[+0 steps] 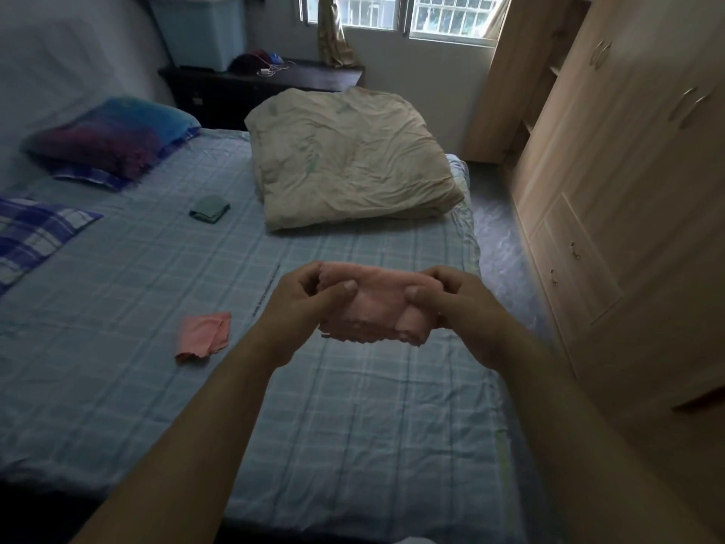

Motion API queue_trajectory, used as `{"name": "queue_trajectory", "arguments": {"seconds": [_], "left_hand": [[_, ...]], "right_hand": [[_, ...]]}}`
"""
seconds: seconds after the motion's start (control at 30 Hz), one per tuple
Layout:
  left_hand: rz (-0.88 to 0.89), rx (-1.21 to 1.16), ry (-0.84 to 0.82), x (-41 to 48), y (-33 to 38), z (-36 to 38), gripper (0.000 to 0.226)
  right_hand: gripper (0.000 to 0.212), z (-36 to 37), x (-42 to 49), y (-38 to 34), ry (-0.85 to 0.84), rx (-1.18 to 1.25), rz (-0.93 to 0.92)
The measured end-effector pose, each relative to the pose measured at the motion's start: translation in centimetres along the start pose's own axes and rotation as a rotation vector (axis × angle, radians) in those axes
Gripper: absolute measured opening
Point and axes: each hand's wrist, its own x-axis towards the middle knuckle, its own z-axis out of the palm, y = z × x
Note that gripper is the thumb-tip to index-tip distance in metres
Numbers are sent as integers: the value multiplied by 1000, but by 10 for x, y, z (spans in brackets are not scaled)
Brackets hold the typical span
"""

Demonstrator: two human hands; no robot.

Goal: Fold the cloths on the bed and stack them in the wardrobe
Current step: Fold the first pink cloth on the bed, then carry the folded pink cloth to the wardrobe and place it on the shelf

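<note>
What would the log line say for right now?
hands: left hand and right hand hold pink cloth | on bed: second pink cloth, green cloth

Checked pillow (27, 237) cut by left edge; wardrobe (627, 190) handles blurred.

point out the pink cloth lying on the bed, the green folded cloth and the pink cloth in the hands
pink cloth on the bed (204, 336), head view, middle of its top layer
green folded cloth (210, 208), head view, centre of its top face
pink cloth in the hands (378, 312), head view, front face between the thumbs
</note>
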Motion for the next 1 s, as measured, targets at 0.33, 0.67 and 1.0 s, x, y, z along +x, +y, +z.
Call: {"name": "queue_trajectory", "arguments": {"seconds": [0.33,0.67,1.0], "left_hand": [[-60,-101,61,3,2,-3,8],[-66,14,155,8,-5,-5,19],[-118,-78,52,15,-1,51,28]], "right_hand": [[20,12,7,-4,23,110,58],[28,28,13,0,228,77,42],[37,-14,-22,14,212,327,77]]}}
